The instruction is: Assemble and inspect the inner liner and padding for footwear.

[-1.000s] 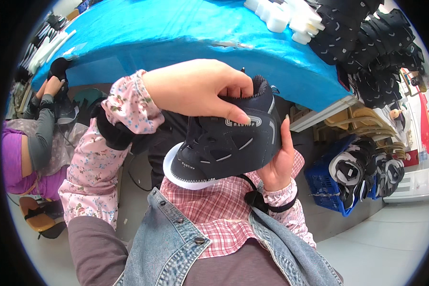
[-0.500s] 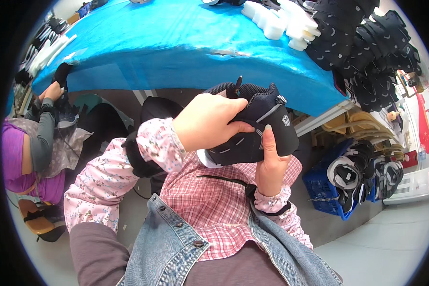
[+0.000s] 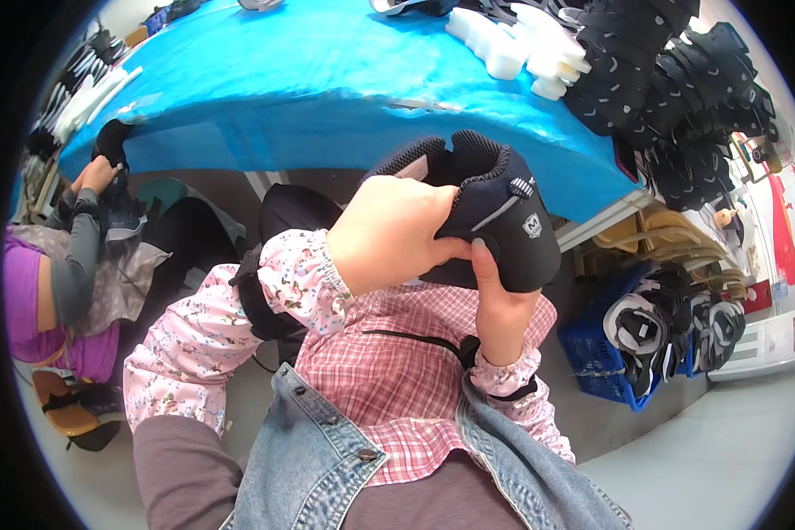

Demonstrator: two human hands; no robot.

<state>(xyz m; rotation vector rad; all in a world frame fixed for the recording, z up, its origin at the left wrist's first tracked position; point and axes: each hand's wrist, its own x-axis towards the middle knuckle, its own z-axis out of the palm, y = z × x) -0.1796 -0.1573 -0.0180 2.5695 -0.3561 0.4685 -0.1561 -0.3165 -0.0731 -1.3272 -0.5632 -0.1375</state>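
Note:
A black shoe upper (image 3: 528, 247) is held up in front of me, above my lap and just short of the table. Its padded collar with mesh lining gapes upward, and a pale shield emblem and a striped loop show on the heel side. My left hand (image 3: 393, 231) grips the near left side, thumb outside and fingers curled over the collar edge. From below, my right hand (image 3: 503, 305) clasps the heel side, its thumb pressed close to the left thumb. The right fingers are hidden behind the upper, and the left hand covers much of its front part.
A blue-covered table (image 3: 283, 62) spans ahead. White foam pieces (image 3: 512, 44) and piled black shoe uppers (image 3: 627, 66) lie at its right end. Blue crates (image 3: 592, 349) with shoe parts stand on the floor at right. At left, a co-worker's hands (image 3: 99, 172) hold a dark shoe part.
The shoe upper has turned in my hands, so its collar stands more open. My right thumb has shifted left and down toward my left thumb. A dark pointed piece above the collar no longer shows.

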